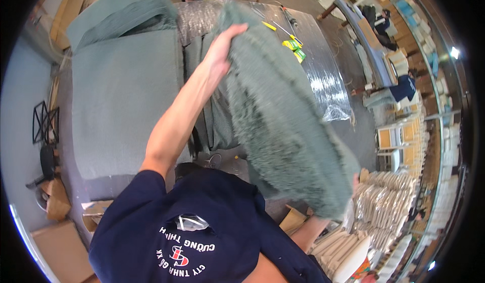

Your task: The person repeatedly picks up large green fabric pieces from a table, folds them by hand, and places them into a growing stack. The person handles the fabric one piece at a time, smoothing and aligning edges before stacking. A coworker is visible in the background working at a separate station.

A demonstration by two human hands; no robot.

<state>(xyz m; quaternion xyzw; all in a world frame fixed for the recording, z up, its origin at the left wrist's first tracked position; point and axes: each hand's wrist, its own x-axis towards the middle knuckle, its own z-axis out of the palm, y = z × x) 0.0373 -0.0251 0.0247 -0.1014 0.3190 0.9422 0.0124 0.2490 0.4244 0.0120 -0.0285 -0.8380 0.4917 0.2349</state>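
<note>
A long grey-green fabric piece (293, 116) with a shaggy, frayed side is stretched slantwise across the middle. At its upper left edge, my left hand (225, 45) is closed, gripping the cloth. My right hand (355, 180) is at the lower right end, closed on the cloth; most of it is hidden behind the fabric, with only a bit of the fingers and the wrist showing. More grey-green cloth (214, 121) hangs beneath my left forearm. To the left lies a large panel covered in similar fabric (126, 106).
The plastic-wrapped table (323, 81) carries small yellow-green boxes (299, 56), a yellow-handled tool (290, 34) and a dark power tool (289, 16). Stacked pale cushions (386, 202) stand at the right. Co-workers (401, 88) are beyond the table. Cardboard boxes (63, 252) sit lower left.
</note>
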